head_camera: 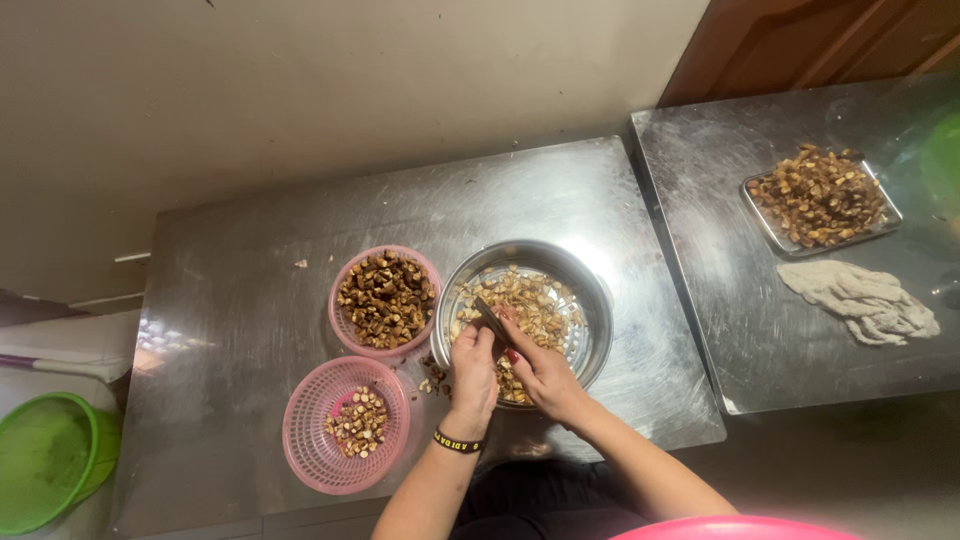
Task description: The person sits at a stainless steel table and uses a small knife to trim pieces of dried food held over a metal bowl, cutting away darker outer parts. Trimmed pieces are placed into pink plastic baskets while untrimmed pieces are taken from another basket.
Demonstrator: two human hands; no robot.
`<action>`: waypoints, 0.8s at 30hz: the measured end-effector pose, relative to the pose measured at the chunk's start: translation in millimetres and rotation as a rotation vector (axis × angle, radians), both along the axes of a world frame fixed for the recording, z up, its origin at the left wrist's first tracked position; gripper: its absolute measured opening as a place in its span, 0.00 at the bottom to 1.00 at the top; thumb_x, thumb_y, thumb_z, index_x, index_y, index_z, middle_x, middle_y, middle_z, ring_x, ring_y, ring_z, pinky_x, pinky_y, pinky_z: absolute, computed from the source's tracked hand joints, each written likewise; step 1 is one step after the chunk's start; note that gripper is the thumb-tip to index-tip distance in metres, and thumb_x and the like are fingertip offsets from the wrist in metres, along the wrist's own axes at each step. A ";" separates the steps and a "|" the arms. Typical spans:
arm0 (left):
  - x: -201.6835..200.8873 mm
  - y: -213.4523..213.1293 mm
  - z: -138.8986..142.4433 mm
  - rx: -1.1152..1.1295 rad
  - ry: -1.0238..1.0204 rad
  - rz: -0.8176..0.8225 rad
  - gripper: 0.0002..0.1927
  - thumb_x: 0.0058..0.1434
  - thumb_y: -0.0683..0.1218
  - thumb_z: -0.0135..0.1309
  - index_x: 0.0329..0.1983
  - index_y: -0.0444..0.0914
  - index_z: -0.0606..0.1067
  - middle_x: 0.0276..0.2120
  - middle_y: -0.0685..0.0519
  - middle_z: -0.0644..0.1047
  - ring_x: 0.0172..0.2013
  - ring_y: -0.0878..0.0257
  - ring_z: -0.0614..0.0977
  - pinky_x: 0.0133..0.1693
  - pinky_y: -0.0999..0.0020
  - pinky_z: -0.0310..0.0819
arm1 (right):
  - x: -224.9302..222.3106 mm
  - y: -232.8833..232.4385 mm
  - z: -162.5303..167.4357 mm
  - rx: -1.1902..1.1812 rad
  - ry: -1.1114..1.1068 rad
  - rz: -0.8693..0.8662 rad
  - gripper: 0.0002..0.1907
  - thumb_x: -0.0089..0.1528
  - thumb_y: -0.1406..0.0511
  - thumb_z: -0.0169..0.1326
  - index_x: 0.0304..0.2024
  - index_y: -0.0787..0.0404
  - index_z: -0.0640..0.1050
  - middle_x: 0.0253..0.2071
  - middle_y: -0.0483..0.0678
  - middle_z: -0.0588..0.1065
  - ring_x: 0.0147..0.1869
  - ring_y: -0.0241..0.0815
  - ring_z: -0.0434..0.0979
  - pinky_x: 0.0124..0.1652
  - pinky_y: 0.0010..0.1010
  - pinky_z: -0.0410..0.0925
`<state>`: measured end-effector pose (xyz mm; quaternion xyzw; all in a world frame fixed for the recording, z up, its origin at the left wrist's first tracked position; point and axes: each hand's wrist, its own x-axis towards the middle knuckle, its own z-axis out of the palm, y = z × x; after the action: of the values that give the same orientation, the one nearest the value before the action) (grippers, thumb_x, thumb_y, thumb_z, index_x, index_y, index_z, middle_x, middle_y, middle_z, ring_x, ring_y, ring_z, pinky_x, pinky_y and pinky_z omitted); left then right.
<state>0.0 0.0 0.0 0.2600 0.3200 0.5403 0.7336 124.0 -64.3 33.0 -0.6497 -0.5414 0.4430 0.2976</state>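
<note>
A small nut piece is being pinched by the left hand (473,352) over the steel bowl (592,290) while a dark knife (492,318) is being gripped in the closed fingers of the right hand (540,370), best kept low over the bowl.

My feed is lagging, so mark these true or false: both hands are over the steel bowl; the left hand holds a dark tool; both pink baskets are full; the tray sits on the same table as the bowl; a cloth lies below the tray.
1. Both hands are over the steel bowl. True: left hand, right hand.
2. The left hand holds a dark tool. True.
3. Both pink baskets are full. False: the far basket is heaped, the near basket holds a small pile.
4. The tray shares the bowl's table. False: it sits on the right table.
5. A cloth lies below the tray. True.
</note>
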 end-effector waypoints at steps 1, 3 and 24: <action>0.1 -0.9 1.7 -0.010 -0.003 -0.001 0.13 0.71 0.39 0.47 0.54 0.26 0.76 0.48 0.43 0.82 0.47 0.56 0.83 0.51 0.65 0.78 | -0.4 -0.7 -1.3 0.103 0.007 0.003 0.32 0.69 0.62 0.47 0.76 0.49 0.61 0.50 0.62 0.80 0.46 0.53 0.85 0.49 0.32 0.73; 0.4 -2.2 4.3 -0.030 -0.010 -0.002 0.13 0.70 0.39 0.46 0.53 0.27 0.76 0.47 0.43 0.82 0.47 0.56 0.84 0.52 0.66 0.79 | -0.9 -1.0 -3.7 0.310 0.019 0.014 0.29 0.68 0.62 0.47 0.72 0.54 0.64 0.53 0.60 0.79 0.46 0.49 0.84 0.46 0.33 0.73; -3.5 -3.3 4.8 -0.078 -0.102 -0.070 0.13 0.71 0.39 0.45 0.53 0.28 0.76 0.51 0.40 0.80 0.50 0.56 0.83 0.54 0.63 0.78 | -4.6 2.1 0.7 0.363 0.134 -0.016 0.27 0.68 0.64 0.47 0.71 0.55 0.64 0.67 0.54 0.72 0.65 0.52 0.78 0.60 0.35 0.70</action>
<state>-3.5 -3.3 4.8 0.2146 0.2938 0.5141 0.7768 119.4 -62.3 33.7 -0.5587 -0.5863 0.3781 0.4485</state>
